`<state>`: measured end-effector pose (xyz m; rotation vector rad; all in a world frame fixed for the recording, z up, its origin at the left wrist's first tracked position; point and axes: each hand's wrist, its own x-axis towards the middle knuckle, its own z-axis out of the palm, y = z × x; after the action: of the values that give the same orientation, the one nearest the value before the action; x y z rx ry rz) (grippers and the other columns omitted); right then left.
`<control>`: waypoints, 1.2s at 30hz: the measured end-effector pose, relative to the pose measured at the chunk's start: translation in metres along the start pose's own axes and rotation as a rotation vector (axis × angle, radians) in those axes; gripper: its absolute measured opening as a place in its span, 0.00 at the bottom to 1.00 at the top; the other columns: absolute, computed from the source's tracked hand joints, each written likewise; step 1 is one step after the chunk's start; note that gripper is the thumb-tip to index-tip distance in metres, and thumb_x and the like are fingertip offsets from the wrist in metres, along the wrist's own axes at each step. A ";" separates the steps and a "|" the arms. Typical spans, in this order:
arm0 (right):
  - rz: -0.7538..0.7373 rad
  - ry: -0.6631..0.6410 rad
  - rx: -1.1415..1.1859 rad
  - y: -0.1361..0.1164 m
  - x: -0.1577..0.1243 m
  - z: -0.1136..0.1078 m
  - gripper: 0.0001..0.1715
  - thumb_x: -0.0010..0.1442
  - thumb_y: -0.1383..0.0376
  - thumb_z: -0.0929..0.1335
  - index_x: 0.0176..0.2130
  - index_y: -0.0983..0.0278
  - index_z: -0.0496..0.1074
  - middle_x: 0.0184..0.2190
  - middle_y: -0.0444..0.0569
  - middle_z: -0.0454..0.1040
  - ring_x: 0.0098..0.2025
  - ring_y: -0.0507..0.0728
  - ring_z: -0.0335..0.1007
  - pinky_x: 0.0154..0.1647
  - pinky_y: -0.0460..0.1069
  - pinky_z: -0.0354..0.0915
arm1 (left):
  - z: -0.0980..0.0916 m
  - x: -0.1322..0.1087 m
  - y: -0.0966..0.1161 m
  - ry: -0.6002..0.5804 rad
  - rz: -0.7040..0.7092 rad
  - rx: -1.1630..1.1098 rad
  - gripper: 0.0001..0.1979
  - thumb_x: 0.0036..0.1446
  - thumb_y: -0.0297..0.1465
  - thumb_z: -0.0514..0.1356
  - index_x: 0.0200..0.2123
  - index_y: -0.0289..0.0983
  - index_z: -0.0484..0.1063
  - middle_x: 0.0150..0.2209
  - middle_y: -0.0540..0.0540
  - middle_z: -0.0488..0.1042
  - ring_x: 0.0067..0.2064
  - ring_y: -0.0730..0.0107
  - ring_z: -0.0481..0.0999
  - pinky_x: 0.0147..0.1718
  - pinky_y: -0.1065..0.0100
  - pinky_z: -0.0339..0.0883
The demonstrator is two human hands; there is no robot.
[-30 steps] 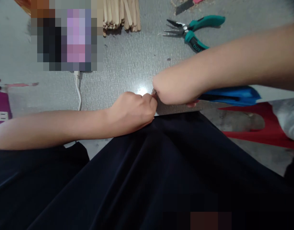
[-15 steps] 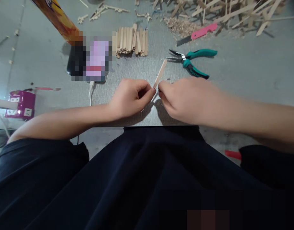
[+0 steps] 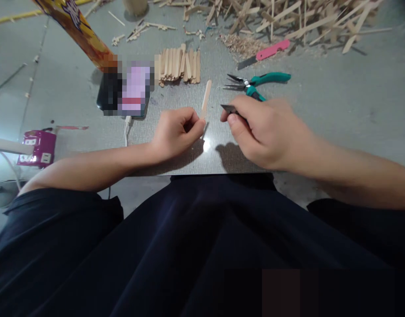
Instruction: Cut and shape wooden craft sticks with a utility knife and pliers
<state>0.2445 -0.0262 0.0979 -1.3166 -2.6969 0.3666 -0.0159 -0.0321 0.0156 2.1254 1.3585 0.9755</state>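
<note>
My left hand (image 3: 179, 134) pinches the lower end of a pale popsicle stick (image 3: 206, 97) between thumb and fingers; the stick points up and away from me. To its right, my right hand (image 3: 261, 130) is closed around a small dark blade (image 3: 229, 108). Only the blade's pointed tip shows past the fingers, and any handle is hidden in the palm. Blade and stick are apart. Just beyond my right hand lie green-handled needle-nose pliers (image 3: 245, 82), with one handle partly covered by the hand.
Beyond the hands lies a row of popsicle sticks (image 3: 179, 64). Farther back are a heap of sticks (image 3: 275, 20), wood shavings (image 3: 235, 46) and a pink-handled saw (image 3: 273, 49). At left are a phone (image 3: 136, 88) on a cable, an orange packet (image 3: 80, 31) and a purple socket block (image 3: 40, 147).
My right hand has moved away to the right from the stick, and the blade tip now shows. The stick in my left hand stands more upright. The view has shifted slightly.
</note>
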 end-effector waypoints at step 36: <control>0.181 -0.147 0.980 0.004 0.017 0.030 0.17 0.89 0.62 0.71 0.42 0.55 0.72 0.22 0.39 0.75 0.20 0.55 0.74 0.23 0.50 0.69 | 0.016 -0.007 0.009 0.033 -0.053 -0.343 0.36 0.77 0.66 0.70 0.31 0.42 0.76 0.21 0.52 0.75 0.21 0.73 0.70 0.22 0.66 0.60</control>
<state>0.2309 -0.0151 0.0678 -1.1903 -1.9461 1.5797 -0.0002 -0.0420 0.0086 1.8168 1.1595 1.1351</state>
